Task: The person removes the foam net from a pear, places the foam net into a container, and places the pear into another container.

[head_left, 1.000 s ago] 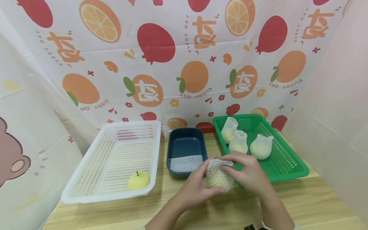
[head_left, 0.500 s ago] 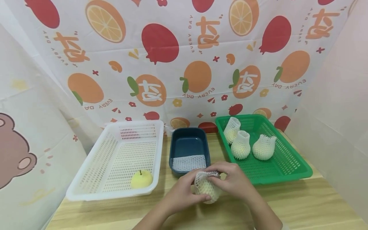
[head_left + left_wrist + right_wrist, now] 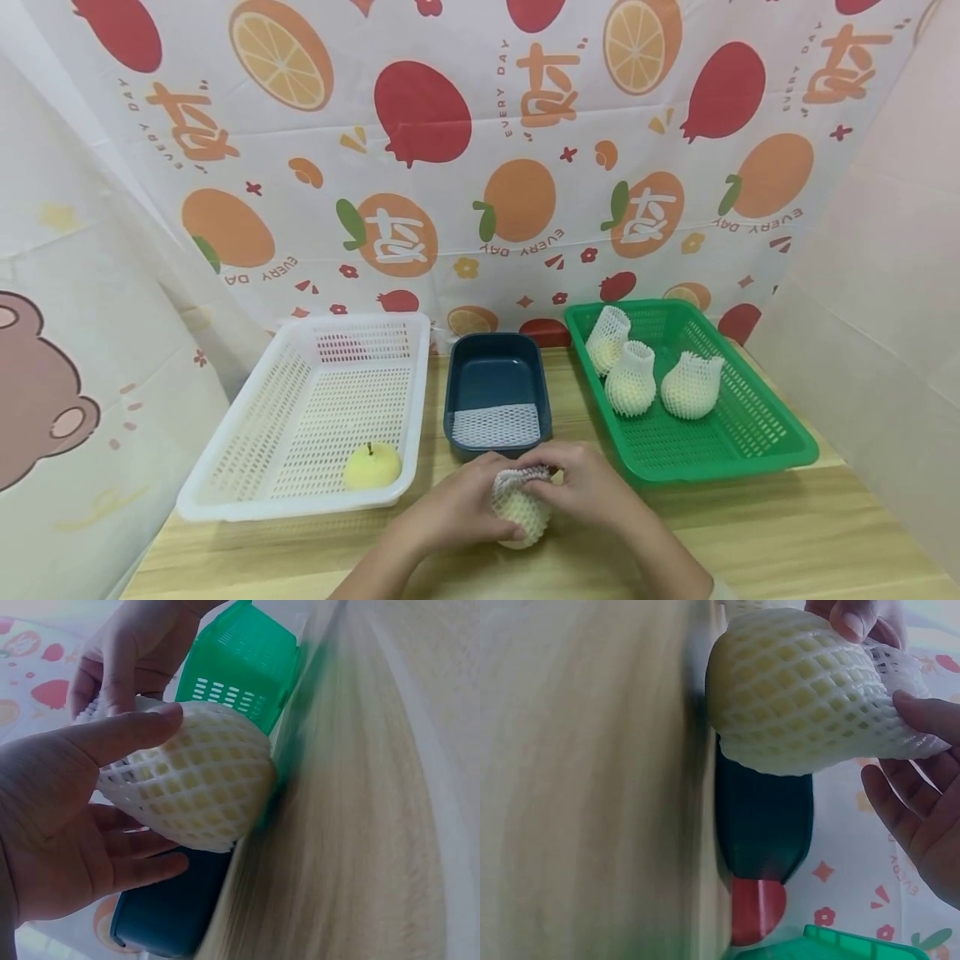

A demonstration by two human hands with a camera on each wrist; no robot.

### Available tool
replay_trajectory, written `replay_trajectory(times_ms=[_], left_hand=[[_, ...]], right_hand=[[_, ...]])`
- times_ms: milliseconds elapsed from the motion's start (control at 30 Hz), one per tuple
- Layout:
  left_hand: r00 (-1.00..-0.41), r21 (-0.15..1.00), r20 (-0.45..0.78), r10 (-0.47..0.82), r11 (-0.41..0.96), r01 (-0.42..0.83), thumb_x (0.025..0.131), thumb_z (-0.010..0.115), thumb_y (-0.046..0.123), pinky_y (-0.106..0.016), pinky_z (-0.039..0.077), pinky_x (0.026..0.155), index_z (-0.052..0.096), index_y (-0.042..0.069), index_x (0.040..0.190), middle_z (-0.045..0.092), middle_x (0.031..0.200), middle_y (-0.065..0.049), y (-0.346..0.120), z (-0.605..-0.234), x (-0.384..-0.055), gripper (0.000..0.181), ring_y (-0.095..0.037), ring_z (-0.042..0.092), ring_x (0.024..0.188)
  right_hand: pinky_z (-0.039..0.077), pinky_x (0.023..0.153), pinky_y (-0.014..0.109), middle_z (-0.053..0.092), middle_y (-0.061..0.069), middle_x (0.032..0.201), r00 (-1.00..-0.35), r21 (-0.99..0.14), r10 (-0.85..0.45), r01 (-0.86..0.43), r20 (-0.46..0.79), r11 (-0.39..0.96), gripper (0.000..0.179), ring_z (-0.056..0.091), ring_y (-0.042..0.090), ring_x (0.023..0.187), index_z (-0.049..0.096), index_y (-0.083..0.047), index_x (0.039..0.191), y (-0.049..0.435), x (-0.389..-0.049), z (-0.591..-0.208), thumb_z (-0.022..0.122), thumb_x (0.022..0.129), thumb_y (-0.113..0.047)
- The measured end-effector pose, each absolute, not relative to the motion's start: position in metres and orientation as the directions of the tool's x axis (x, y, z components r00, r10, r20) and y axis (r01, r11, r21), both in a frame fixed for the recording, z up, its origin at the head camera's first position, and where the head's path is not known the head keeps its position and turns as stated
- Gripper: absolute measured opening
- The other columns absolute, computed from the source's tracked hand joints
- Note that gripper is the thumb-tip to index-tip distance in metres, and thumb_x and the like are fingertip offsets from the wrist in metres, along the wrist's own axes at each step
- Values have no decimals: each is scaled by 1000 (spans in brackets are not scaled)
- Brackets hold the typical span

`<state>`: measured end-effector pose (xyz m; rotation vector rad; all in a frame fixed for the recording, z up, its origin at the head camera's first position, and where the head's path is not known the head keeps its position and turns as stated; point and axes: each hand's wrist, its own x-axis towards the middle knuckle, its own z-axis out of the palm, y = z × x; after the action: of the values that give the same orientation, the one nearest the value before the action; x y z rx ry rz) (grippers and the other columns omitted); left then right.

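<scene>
A pale yellow apple (image 3: 525, 518) in a white foam net sleeve (image 3: 214, 776) is between my two hands, low over the table. My left hand (image 3: 461, 507) holds it from the side, thumb on the near face and fingers round the far side. My right hand (image 3: 581, 482) pinches the sleeve's open upper end between thumb and fingers. The right wrist view shows the mesh (image 3: 810, 690) stretched round the fruit, its bottom left bare. In the white basket (image 3: 197, 492) at left sits one unwrapped yellow apple (image 3: 372, 467) with a dark stem.
A dark blue tray (image 3: 491, 373) behind my hands holds flat foam sleeves (image 3: 497, 427). The green basket (image 3: 720, 467) at right contains 3 sleeved fruits, one being the rightmost wrapped fruit (image 3: 692, 387). A fruit-print curtain (image 3: 450, 200) hangs behind the wooden table (image 3: 795, 533).
Both hands have moved left and toward me with the sleeved apple, away from the green basket's edge. The head view has shifted slightly. My grips look the same.
</scene>
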<state>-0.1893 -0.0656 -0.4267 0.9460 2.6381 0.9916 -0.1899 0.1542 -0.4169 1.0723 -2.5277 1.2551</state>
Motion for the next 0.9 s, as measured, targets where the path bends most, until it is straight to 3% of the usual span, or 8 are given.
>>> replay_trajectory(times_ms=[200,367,533,700,900], left_hand=[[-767,646,27,641,575,503,76,83,42,-26,51,88,62,18,123,61,114,9,-71,-425,-192,57,-2,56,99],[-768,672,-18,641,576,465,90,65,50,-31,51,91,60,23,129,63,118,12,-75,-419,-192,47,-3,58,104],[-744,683,-19,668,552,478,99,49,51,-33,50,96,60,24,132,64,123,12,-77,-414,-191,44,-5,59,112],[-720,679,-28,693,542,495,102,43,51,-37,45,107,54,25,140,57,137,11,-79,-412,-189,48,-11,53,128],[-709,684,-42,703,538,493,102,41,51,-38,43,109,53,26,141,55,140,10,-80,-411,-190,48,-12,51,131]], right_hand=[[55,76,24,71,-13,102,-771,-667,-546,-598,327,444,24,63,0,91,73,-24,109,154,-190,-418,76,86,-21],[55,81,28,68,-17,105,-787,-674,-569,-556,239,486,29,60,0,93,70,-28,116,157,-192,-417,74,88,-30],[55,85,31,67,-20,102,-794,-675,-581,-530,182,513,21,61,0,94,72,-31,108,158,-192,-416,72,88,-38],[56,85,33,68,-20,100,-781,-690,-594,-539,193,484,15,63,0,94,73,-32,103,158,-192,-415,70,90,-39],[56,83,33,69,-19,101,-779,-693,-594,-541,201,476,14,63,0,94,74,-31,103,159,-192,-415,68,92,-36]])
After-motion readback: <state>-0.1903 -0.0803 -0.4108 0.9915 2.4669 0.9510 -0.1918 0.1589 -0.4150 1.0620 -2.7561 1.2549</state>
